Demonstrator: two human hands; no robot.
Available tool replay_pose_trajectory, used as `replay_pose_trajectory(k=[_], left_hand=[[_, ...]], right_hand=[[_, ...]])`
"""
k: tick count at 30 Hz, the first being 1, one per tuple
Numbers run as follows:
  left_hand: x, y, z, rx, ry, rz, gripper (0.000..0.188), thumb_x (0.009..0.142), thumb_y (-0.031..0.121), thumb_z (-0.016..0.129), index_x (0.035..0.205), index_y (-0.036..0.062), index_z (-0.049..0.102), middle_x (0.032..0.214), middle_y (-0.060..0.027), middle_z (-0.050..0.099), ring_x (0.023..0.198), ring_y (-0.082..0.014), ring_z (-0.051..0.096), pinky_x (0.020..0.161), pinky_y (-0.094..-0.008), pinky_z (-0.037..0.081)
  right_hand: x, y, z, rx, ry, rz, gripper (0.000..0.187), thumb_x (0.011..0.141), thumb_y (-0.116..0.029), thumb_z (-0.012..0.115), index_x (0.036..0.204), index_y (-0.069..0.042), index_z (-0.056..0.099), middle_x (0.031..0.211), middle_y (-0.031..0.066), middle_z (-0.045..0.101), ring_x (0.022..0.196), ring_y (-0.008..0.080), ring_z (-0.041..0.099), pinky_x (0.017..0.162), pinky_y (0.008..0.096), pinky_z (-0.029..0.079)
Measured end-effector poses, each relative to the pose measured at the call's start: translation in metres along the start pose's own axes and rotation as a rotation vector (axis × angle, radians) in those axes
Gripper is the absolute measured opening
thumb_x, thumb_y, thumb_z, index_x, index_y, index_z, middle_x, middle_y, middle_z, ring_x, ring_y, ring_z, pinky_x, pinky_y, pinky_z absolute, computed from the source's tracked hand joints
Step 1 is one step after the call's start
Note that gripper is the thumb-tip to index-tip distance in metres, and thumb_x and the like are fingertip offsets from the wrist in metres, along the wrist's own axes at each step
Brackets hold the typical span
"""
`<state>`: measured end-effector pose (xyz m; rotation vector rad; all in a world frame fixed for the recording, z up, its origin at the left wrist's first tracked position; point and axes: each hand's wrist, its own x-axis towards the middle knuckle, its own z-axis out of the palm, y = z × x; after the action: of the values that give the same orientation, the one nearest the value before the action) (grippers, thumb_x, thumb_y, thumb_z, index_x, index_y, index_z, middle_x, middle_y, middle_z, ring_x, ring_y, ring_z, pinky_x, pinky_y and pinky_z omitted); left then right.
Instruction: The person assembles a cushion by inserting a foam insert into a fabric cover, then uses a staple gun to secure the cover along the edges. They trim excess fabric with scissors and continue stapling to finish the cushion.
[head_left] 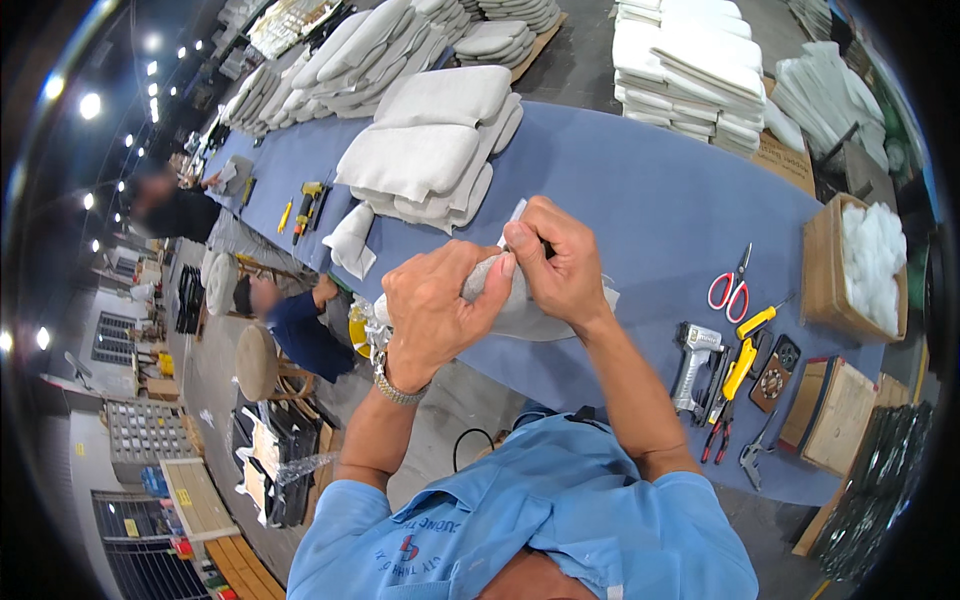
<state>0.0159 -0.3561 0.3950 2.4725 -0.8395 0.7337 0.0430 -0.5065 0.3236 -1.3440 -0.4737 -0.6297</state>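
Note:
Both of my hands meet over the near edge of the blue-topped table [600, 170]. A light grey padded fabric piece [530, 312] lies beneath and between them. My left hand [440, 298], with a metal watch on the wrist, is closed on the fabric, its thumb pressed against a bunched part. My right hand [556, 262] pinches at the same spot, thumb against curled fingers. A narrow white strip [515, 216] sticks up from the pinch. What lies inside the right fingers is hidden.
A pile of grey padded pieces [430, 140] lies ahead. At right are scissors [733, 285], a staple gun [693, 365], a yellow cutter [740, 368], pliers [717, 438] and a box of white stuffing [850, 260]. Two people [305, 330] work at the left.

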Motion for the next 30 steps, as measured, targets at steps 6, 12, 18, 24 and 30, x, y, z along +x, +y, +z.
replay_pose_trajectory(k=[6, 12, 18, 24, 30], left_hand=[[-0.006, -0.004, -0.003, 0.001, -0.013, -0.024, 0.032, 0.085, 0.021, 0.082, 0.113, 0.007, 0.075, 0.096, -0.0118, 0.075, 0.079, -0.0256, 0.072, 0.069, -0.0335, 0.054], [-0.003, -0.008, -0.031, -0.209, -0.276, -0.172, 0.061, 0.082, 0.029, 0.084, 0.135, 0.0035, 0.065, 0.126, -0.0183, 0.072, 0.109, -0.033, 0.073, 0.094, -0.0373, 0.056], [-0.045, -0.028, 0.009, -0.791, -0.155, -0.433, 0.072, 0.085, 0.044, 0.082, 0.138, -0.0007, 0.061, 0.125, -0.0185, 0.072, 0.108, -0.0272, 0.073, 0.094, -0.0355, 0.056], [-0.036, -0.001, 0.035, -0.654, -0.076, -0.26, 0.058, 0.089, 0.035, 0.079, 0.134, -0.0004, 0.065, 0.124, -0.0191, 0.072, 0.105, -0.0284, 0.074, 0.09, -0.0358, 0.058], [-0.044, -0.006, 0.057, -0.544, 0.242, -0.013, 0.053, 0.086, 0.025, 0.081, 0.127, -0.0047, 0.066, 0.124, -0.0213, 0.072, 0.101, -0.0325, 0.076, 0.085, -0.0365, 0.06]], right_hand=[[0.005, 0.025, -0.001, 0.294, -0.123, 0.296, 0.036, 0.107, -0.019, 0.057, 0.075, -0.004, 0.051, 0.07, -0.0045, 0.041, 0.067, 0.0068, 0.036, 0.06, 0.0276, 0.033], [0.006, 0.042, -0.042, 0.387, -0.148, 0.338, 0.04, 0.109, -0.025, 0.053, 0.073, -0.008, 0.05, 0.072, -0.0062, 0.043, 0.068, 0.0052, 0.035, 0.06, 0.0253, 0.031], [0.012, 0.052, -0.088, 0.544, -0.026, 0.298, 0.042, 0.108, -0.028, 0.052, 0.071, -0.008, 0.048, 0.07, 0.0, 0.045, 0.066, 0.0104, 0.039, 0.061, 0.0284, 0.033], [0.022, 0.064, -0.104, 0.622, -0.022, 0.335, 0.043, 0.11, -0.03, 0.046, 0.072, -0.01, 0.047, 0.07, 0.0028, 0.047, 0.067, 0.0146, 0.042, 0.062, 0.0321, 0.038], [0.027, 0.077, -0.102, 0.65, -0.045, 0.362, 0.045, 0.111, -0.032, 0.046, 0.071, -0.012, 0.045, 0.07, 0.003, 0.046, 0.068, 0.0153, 0.043, 0.062, 0.0323, 0.039]])
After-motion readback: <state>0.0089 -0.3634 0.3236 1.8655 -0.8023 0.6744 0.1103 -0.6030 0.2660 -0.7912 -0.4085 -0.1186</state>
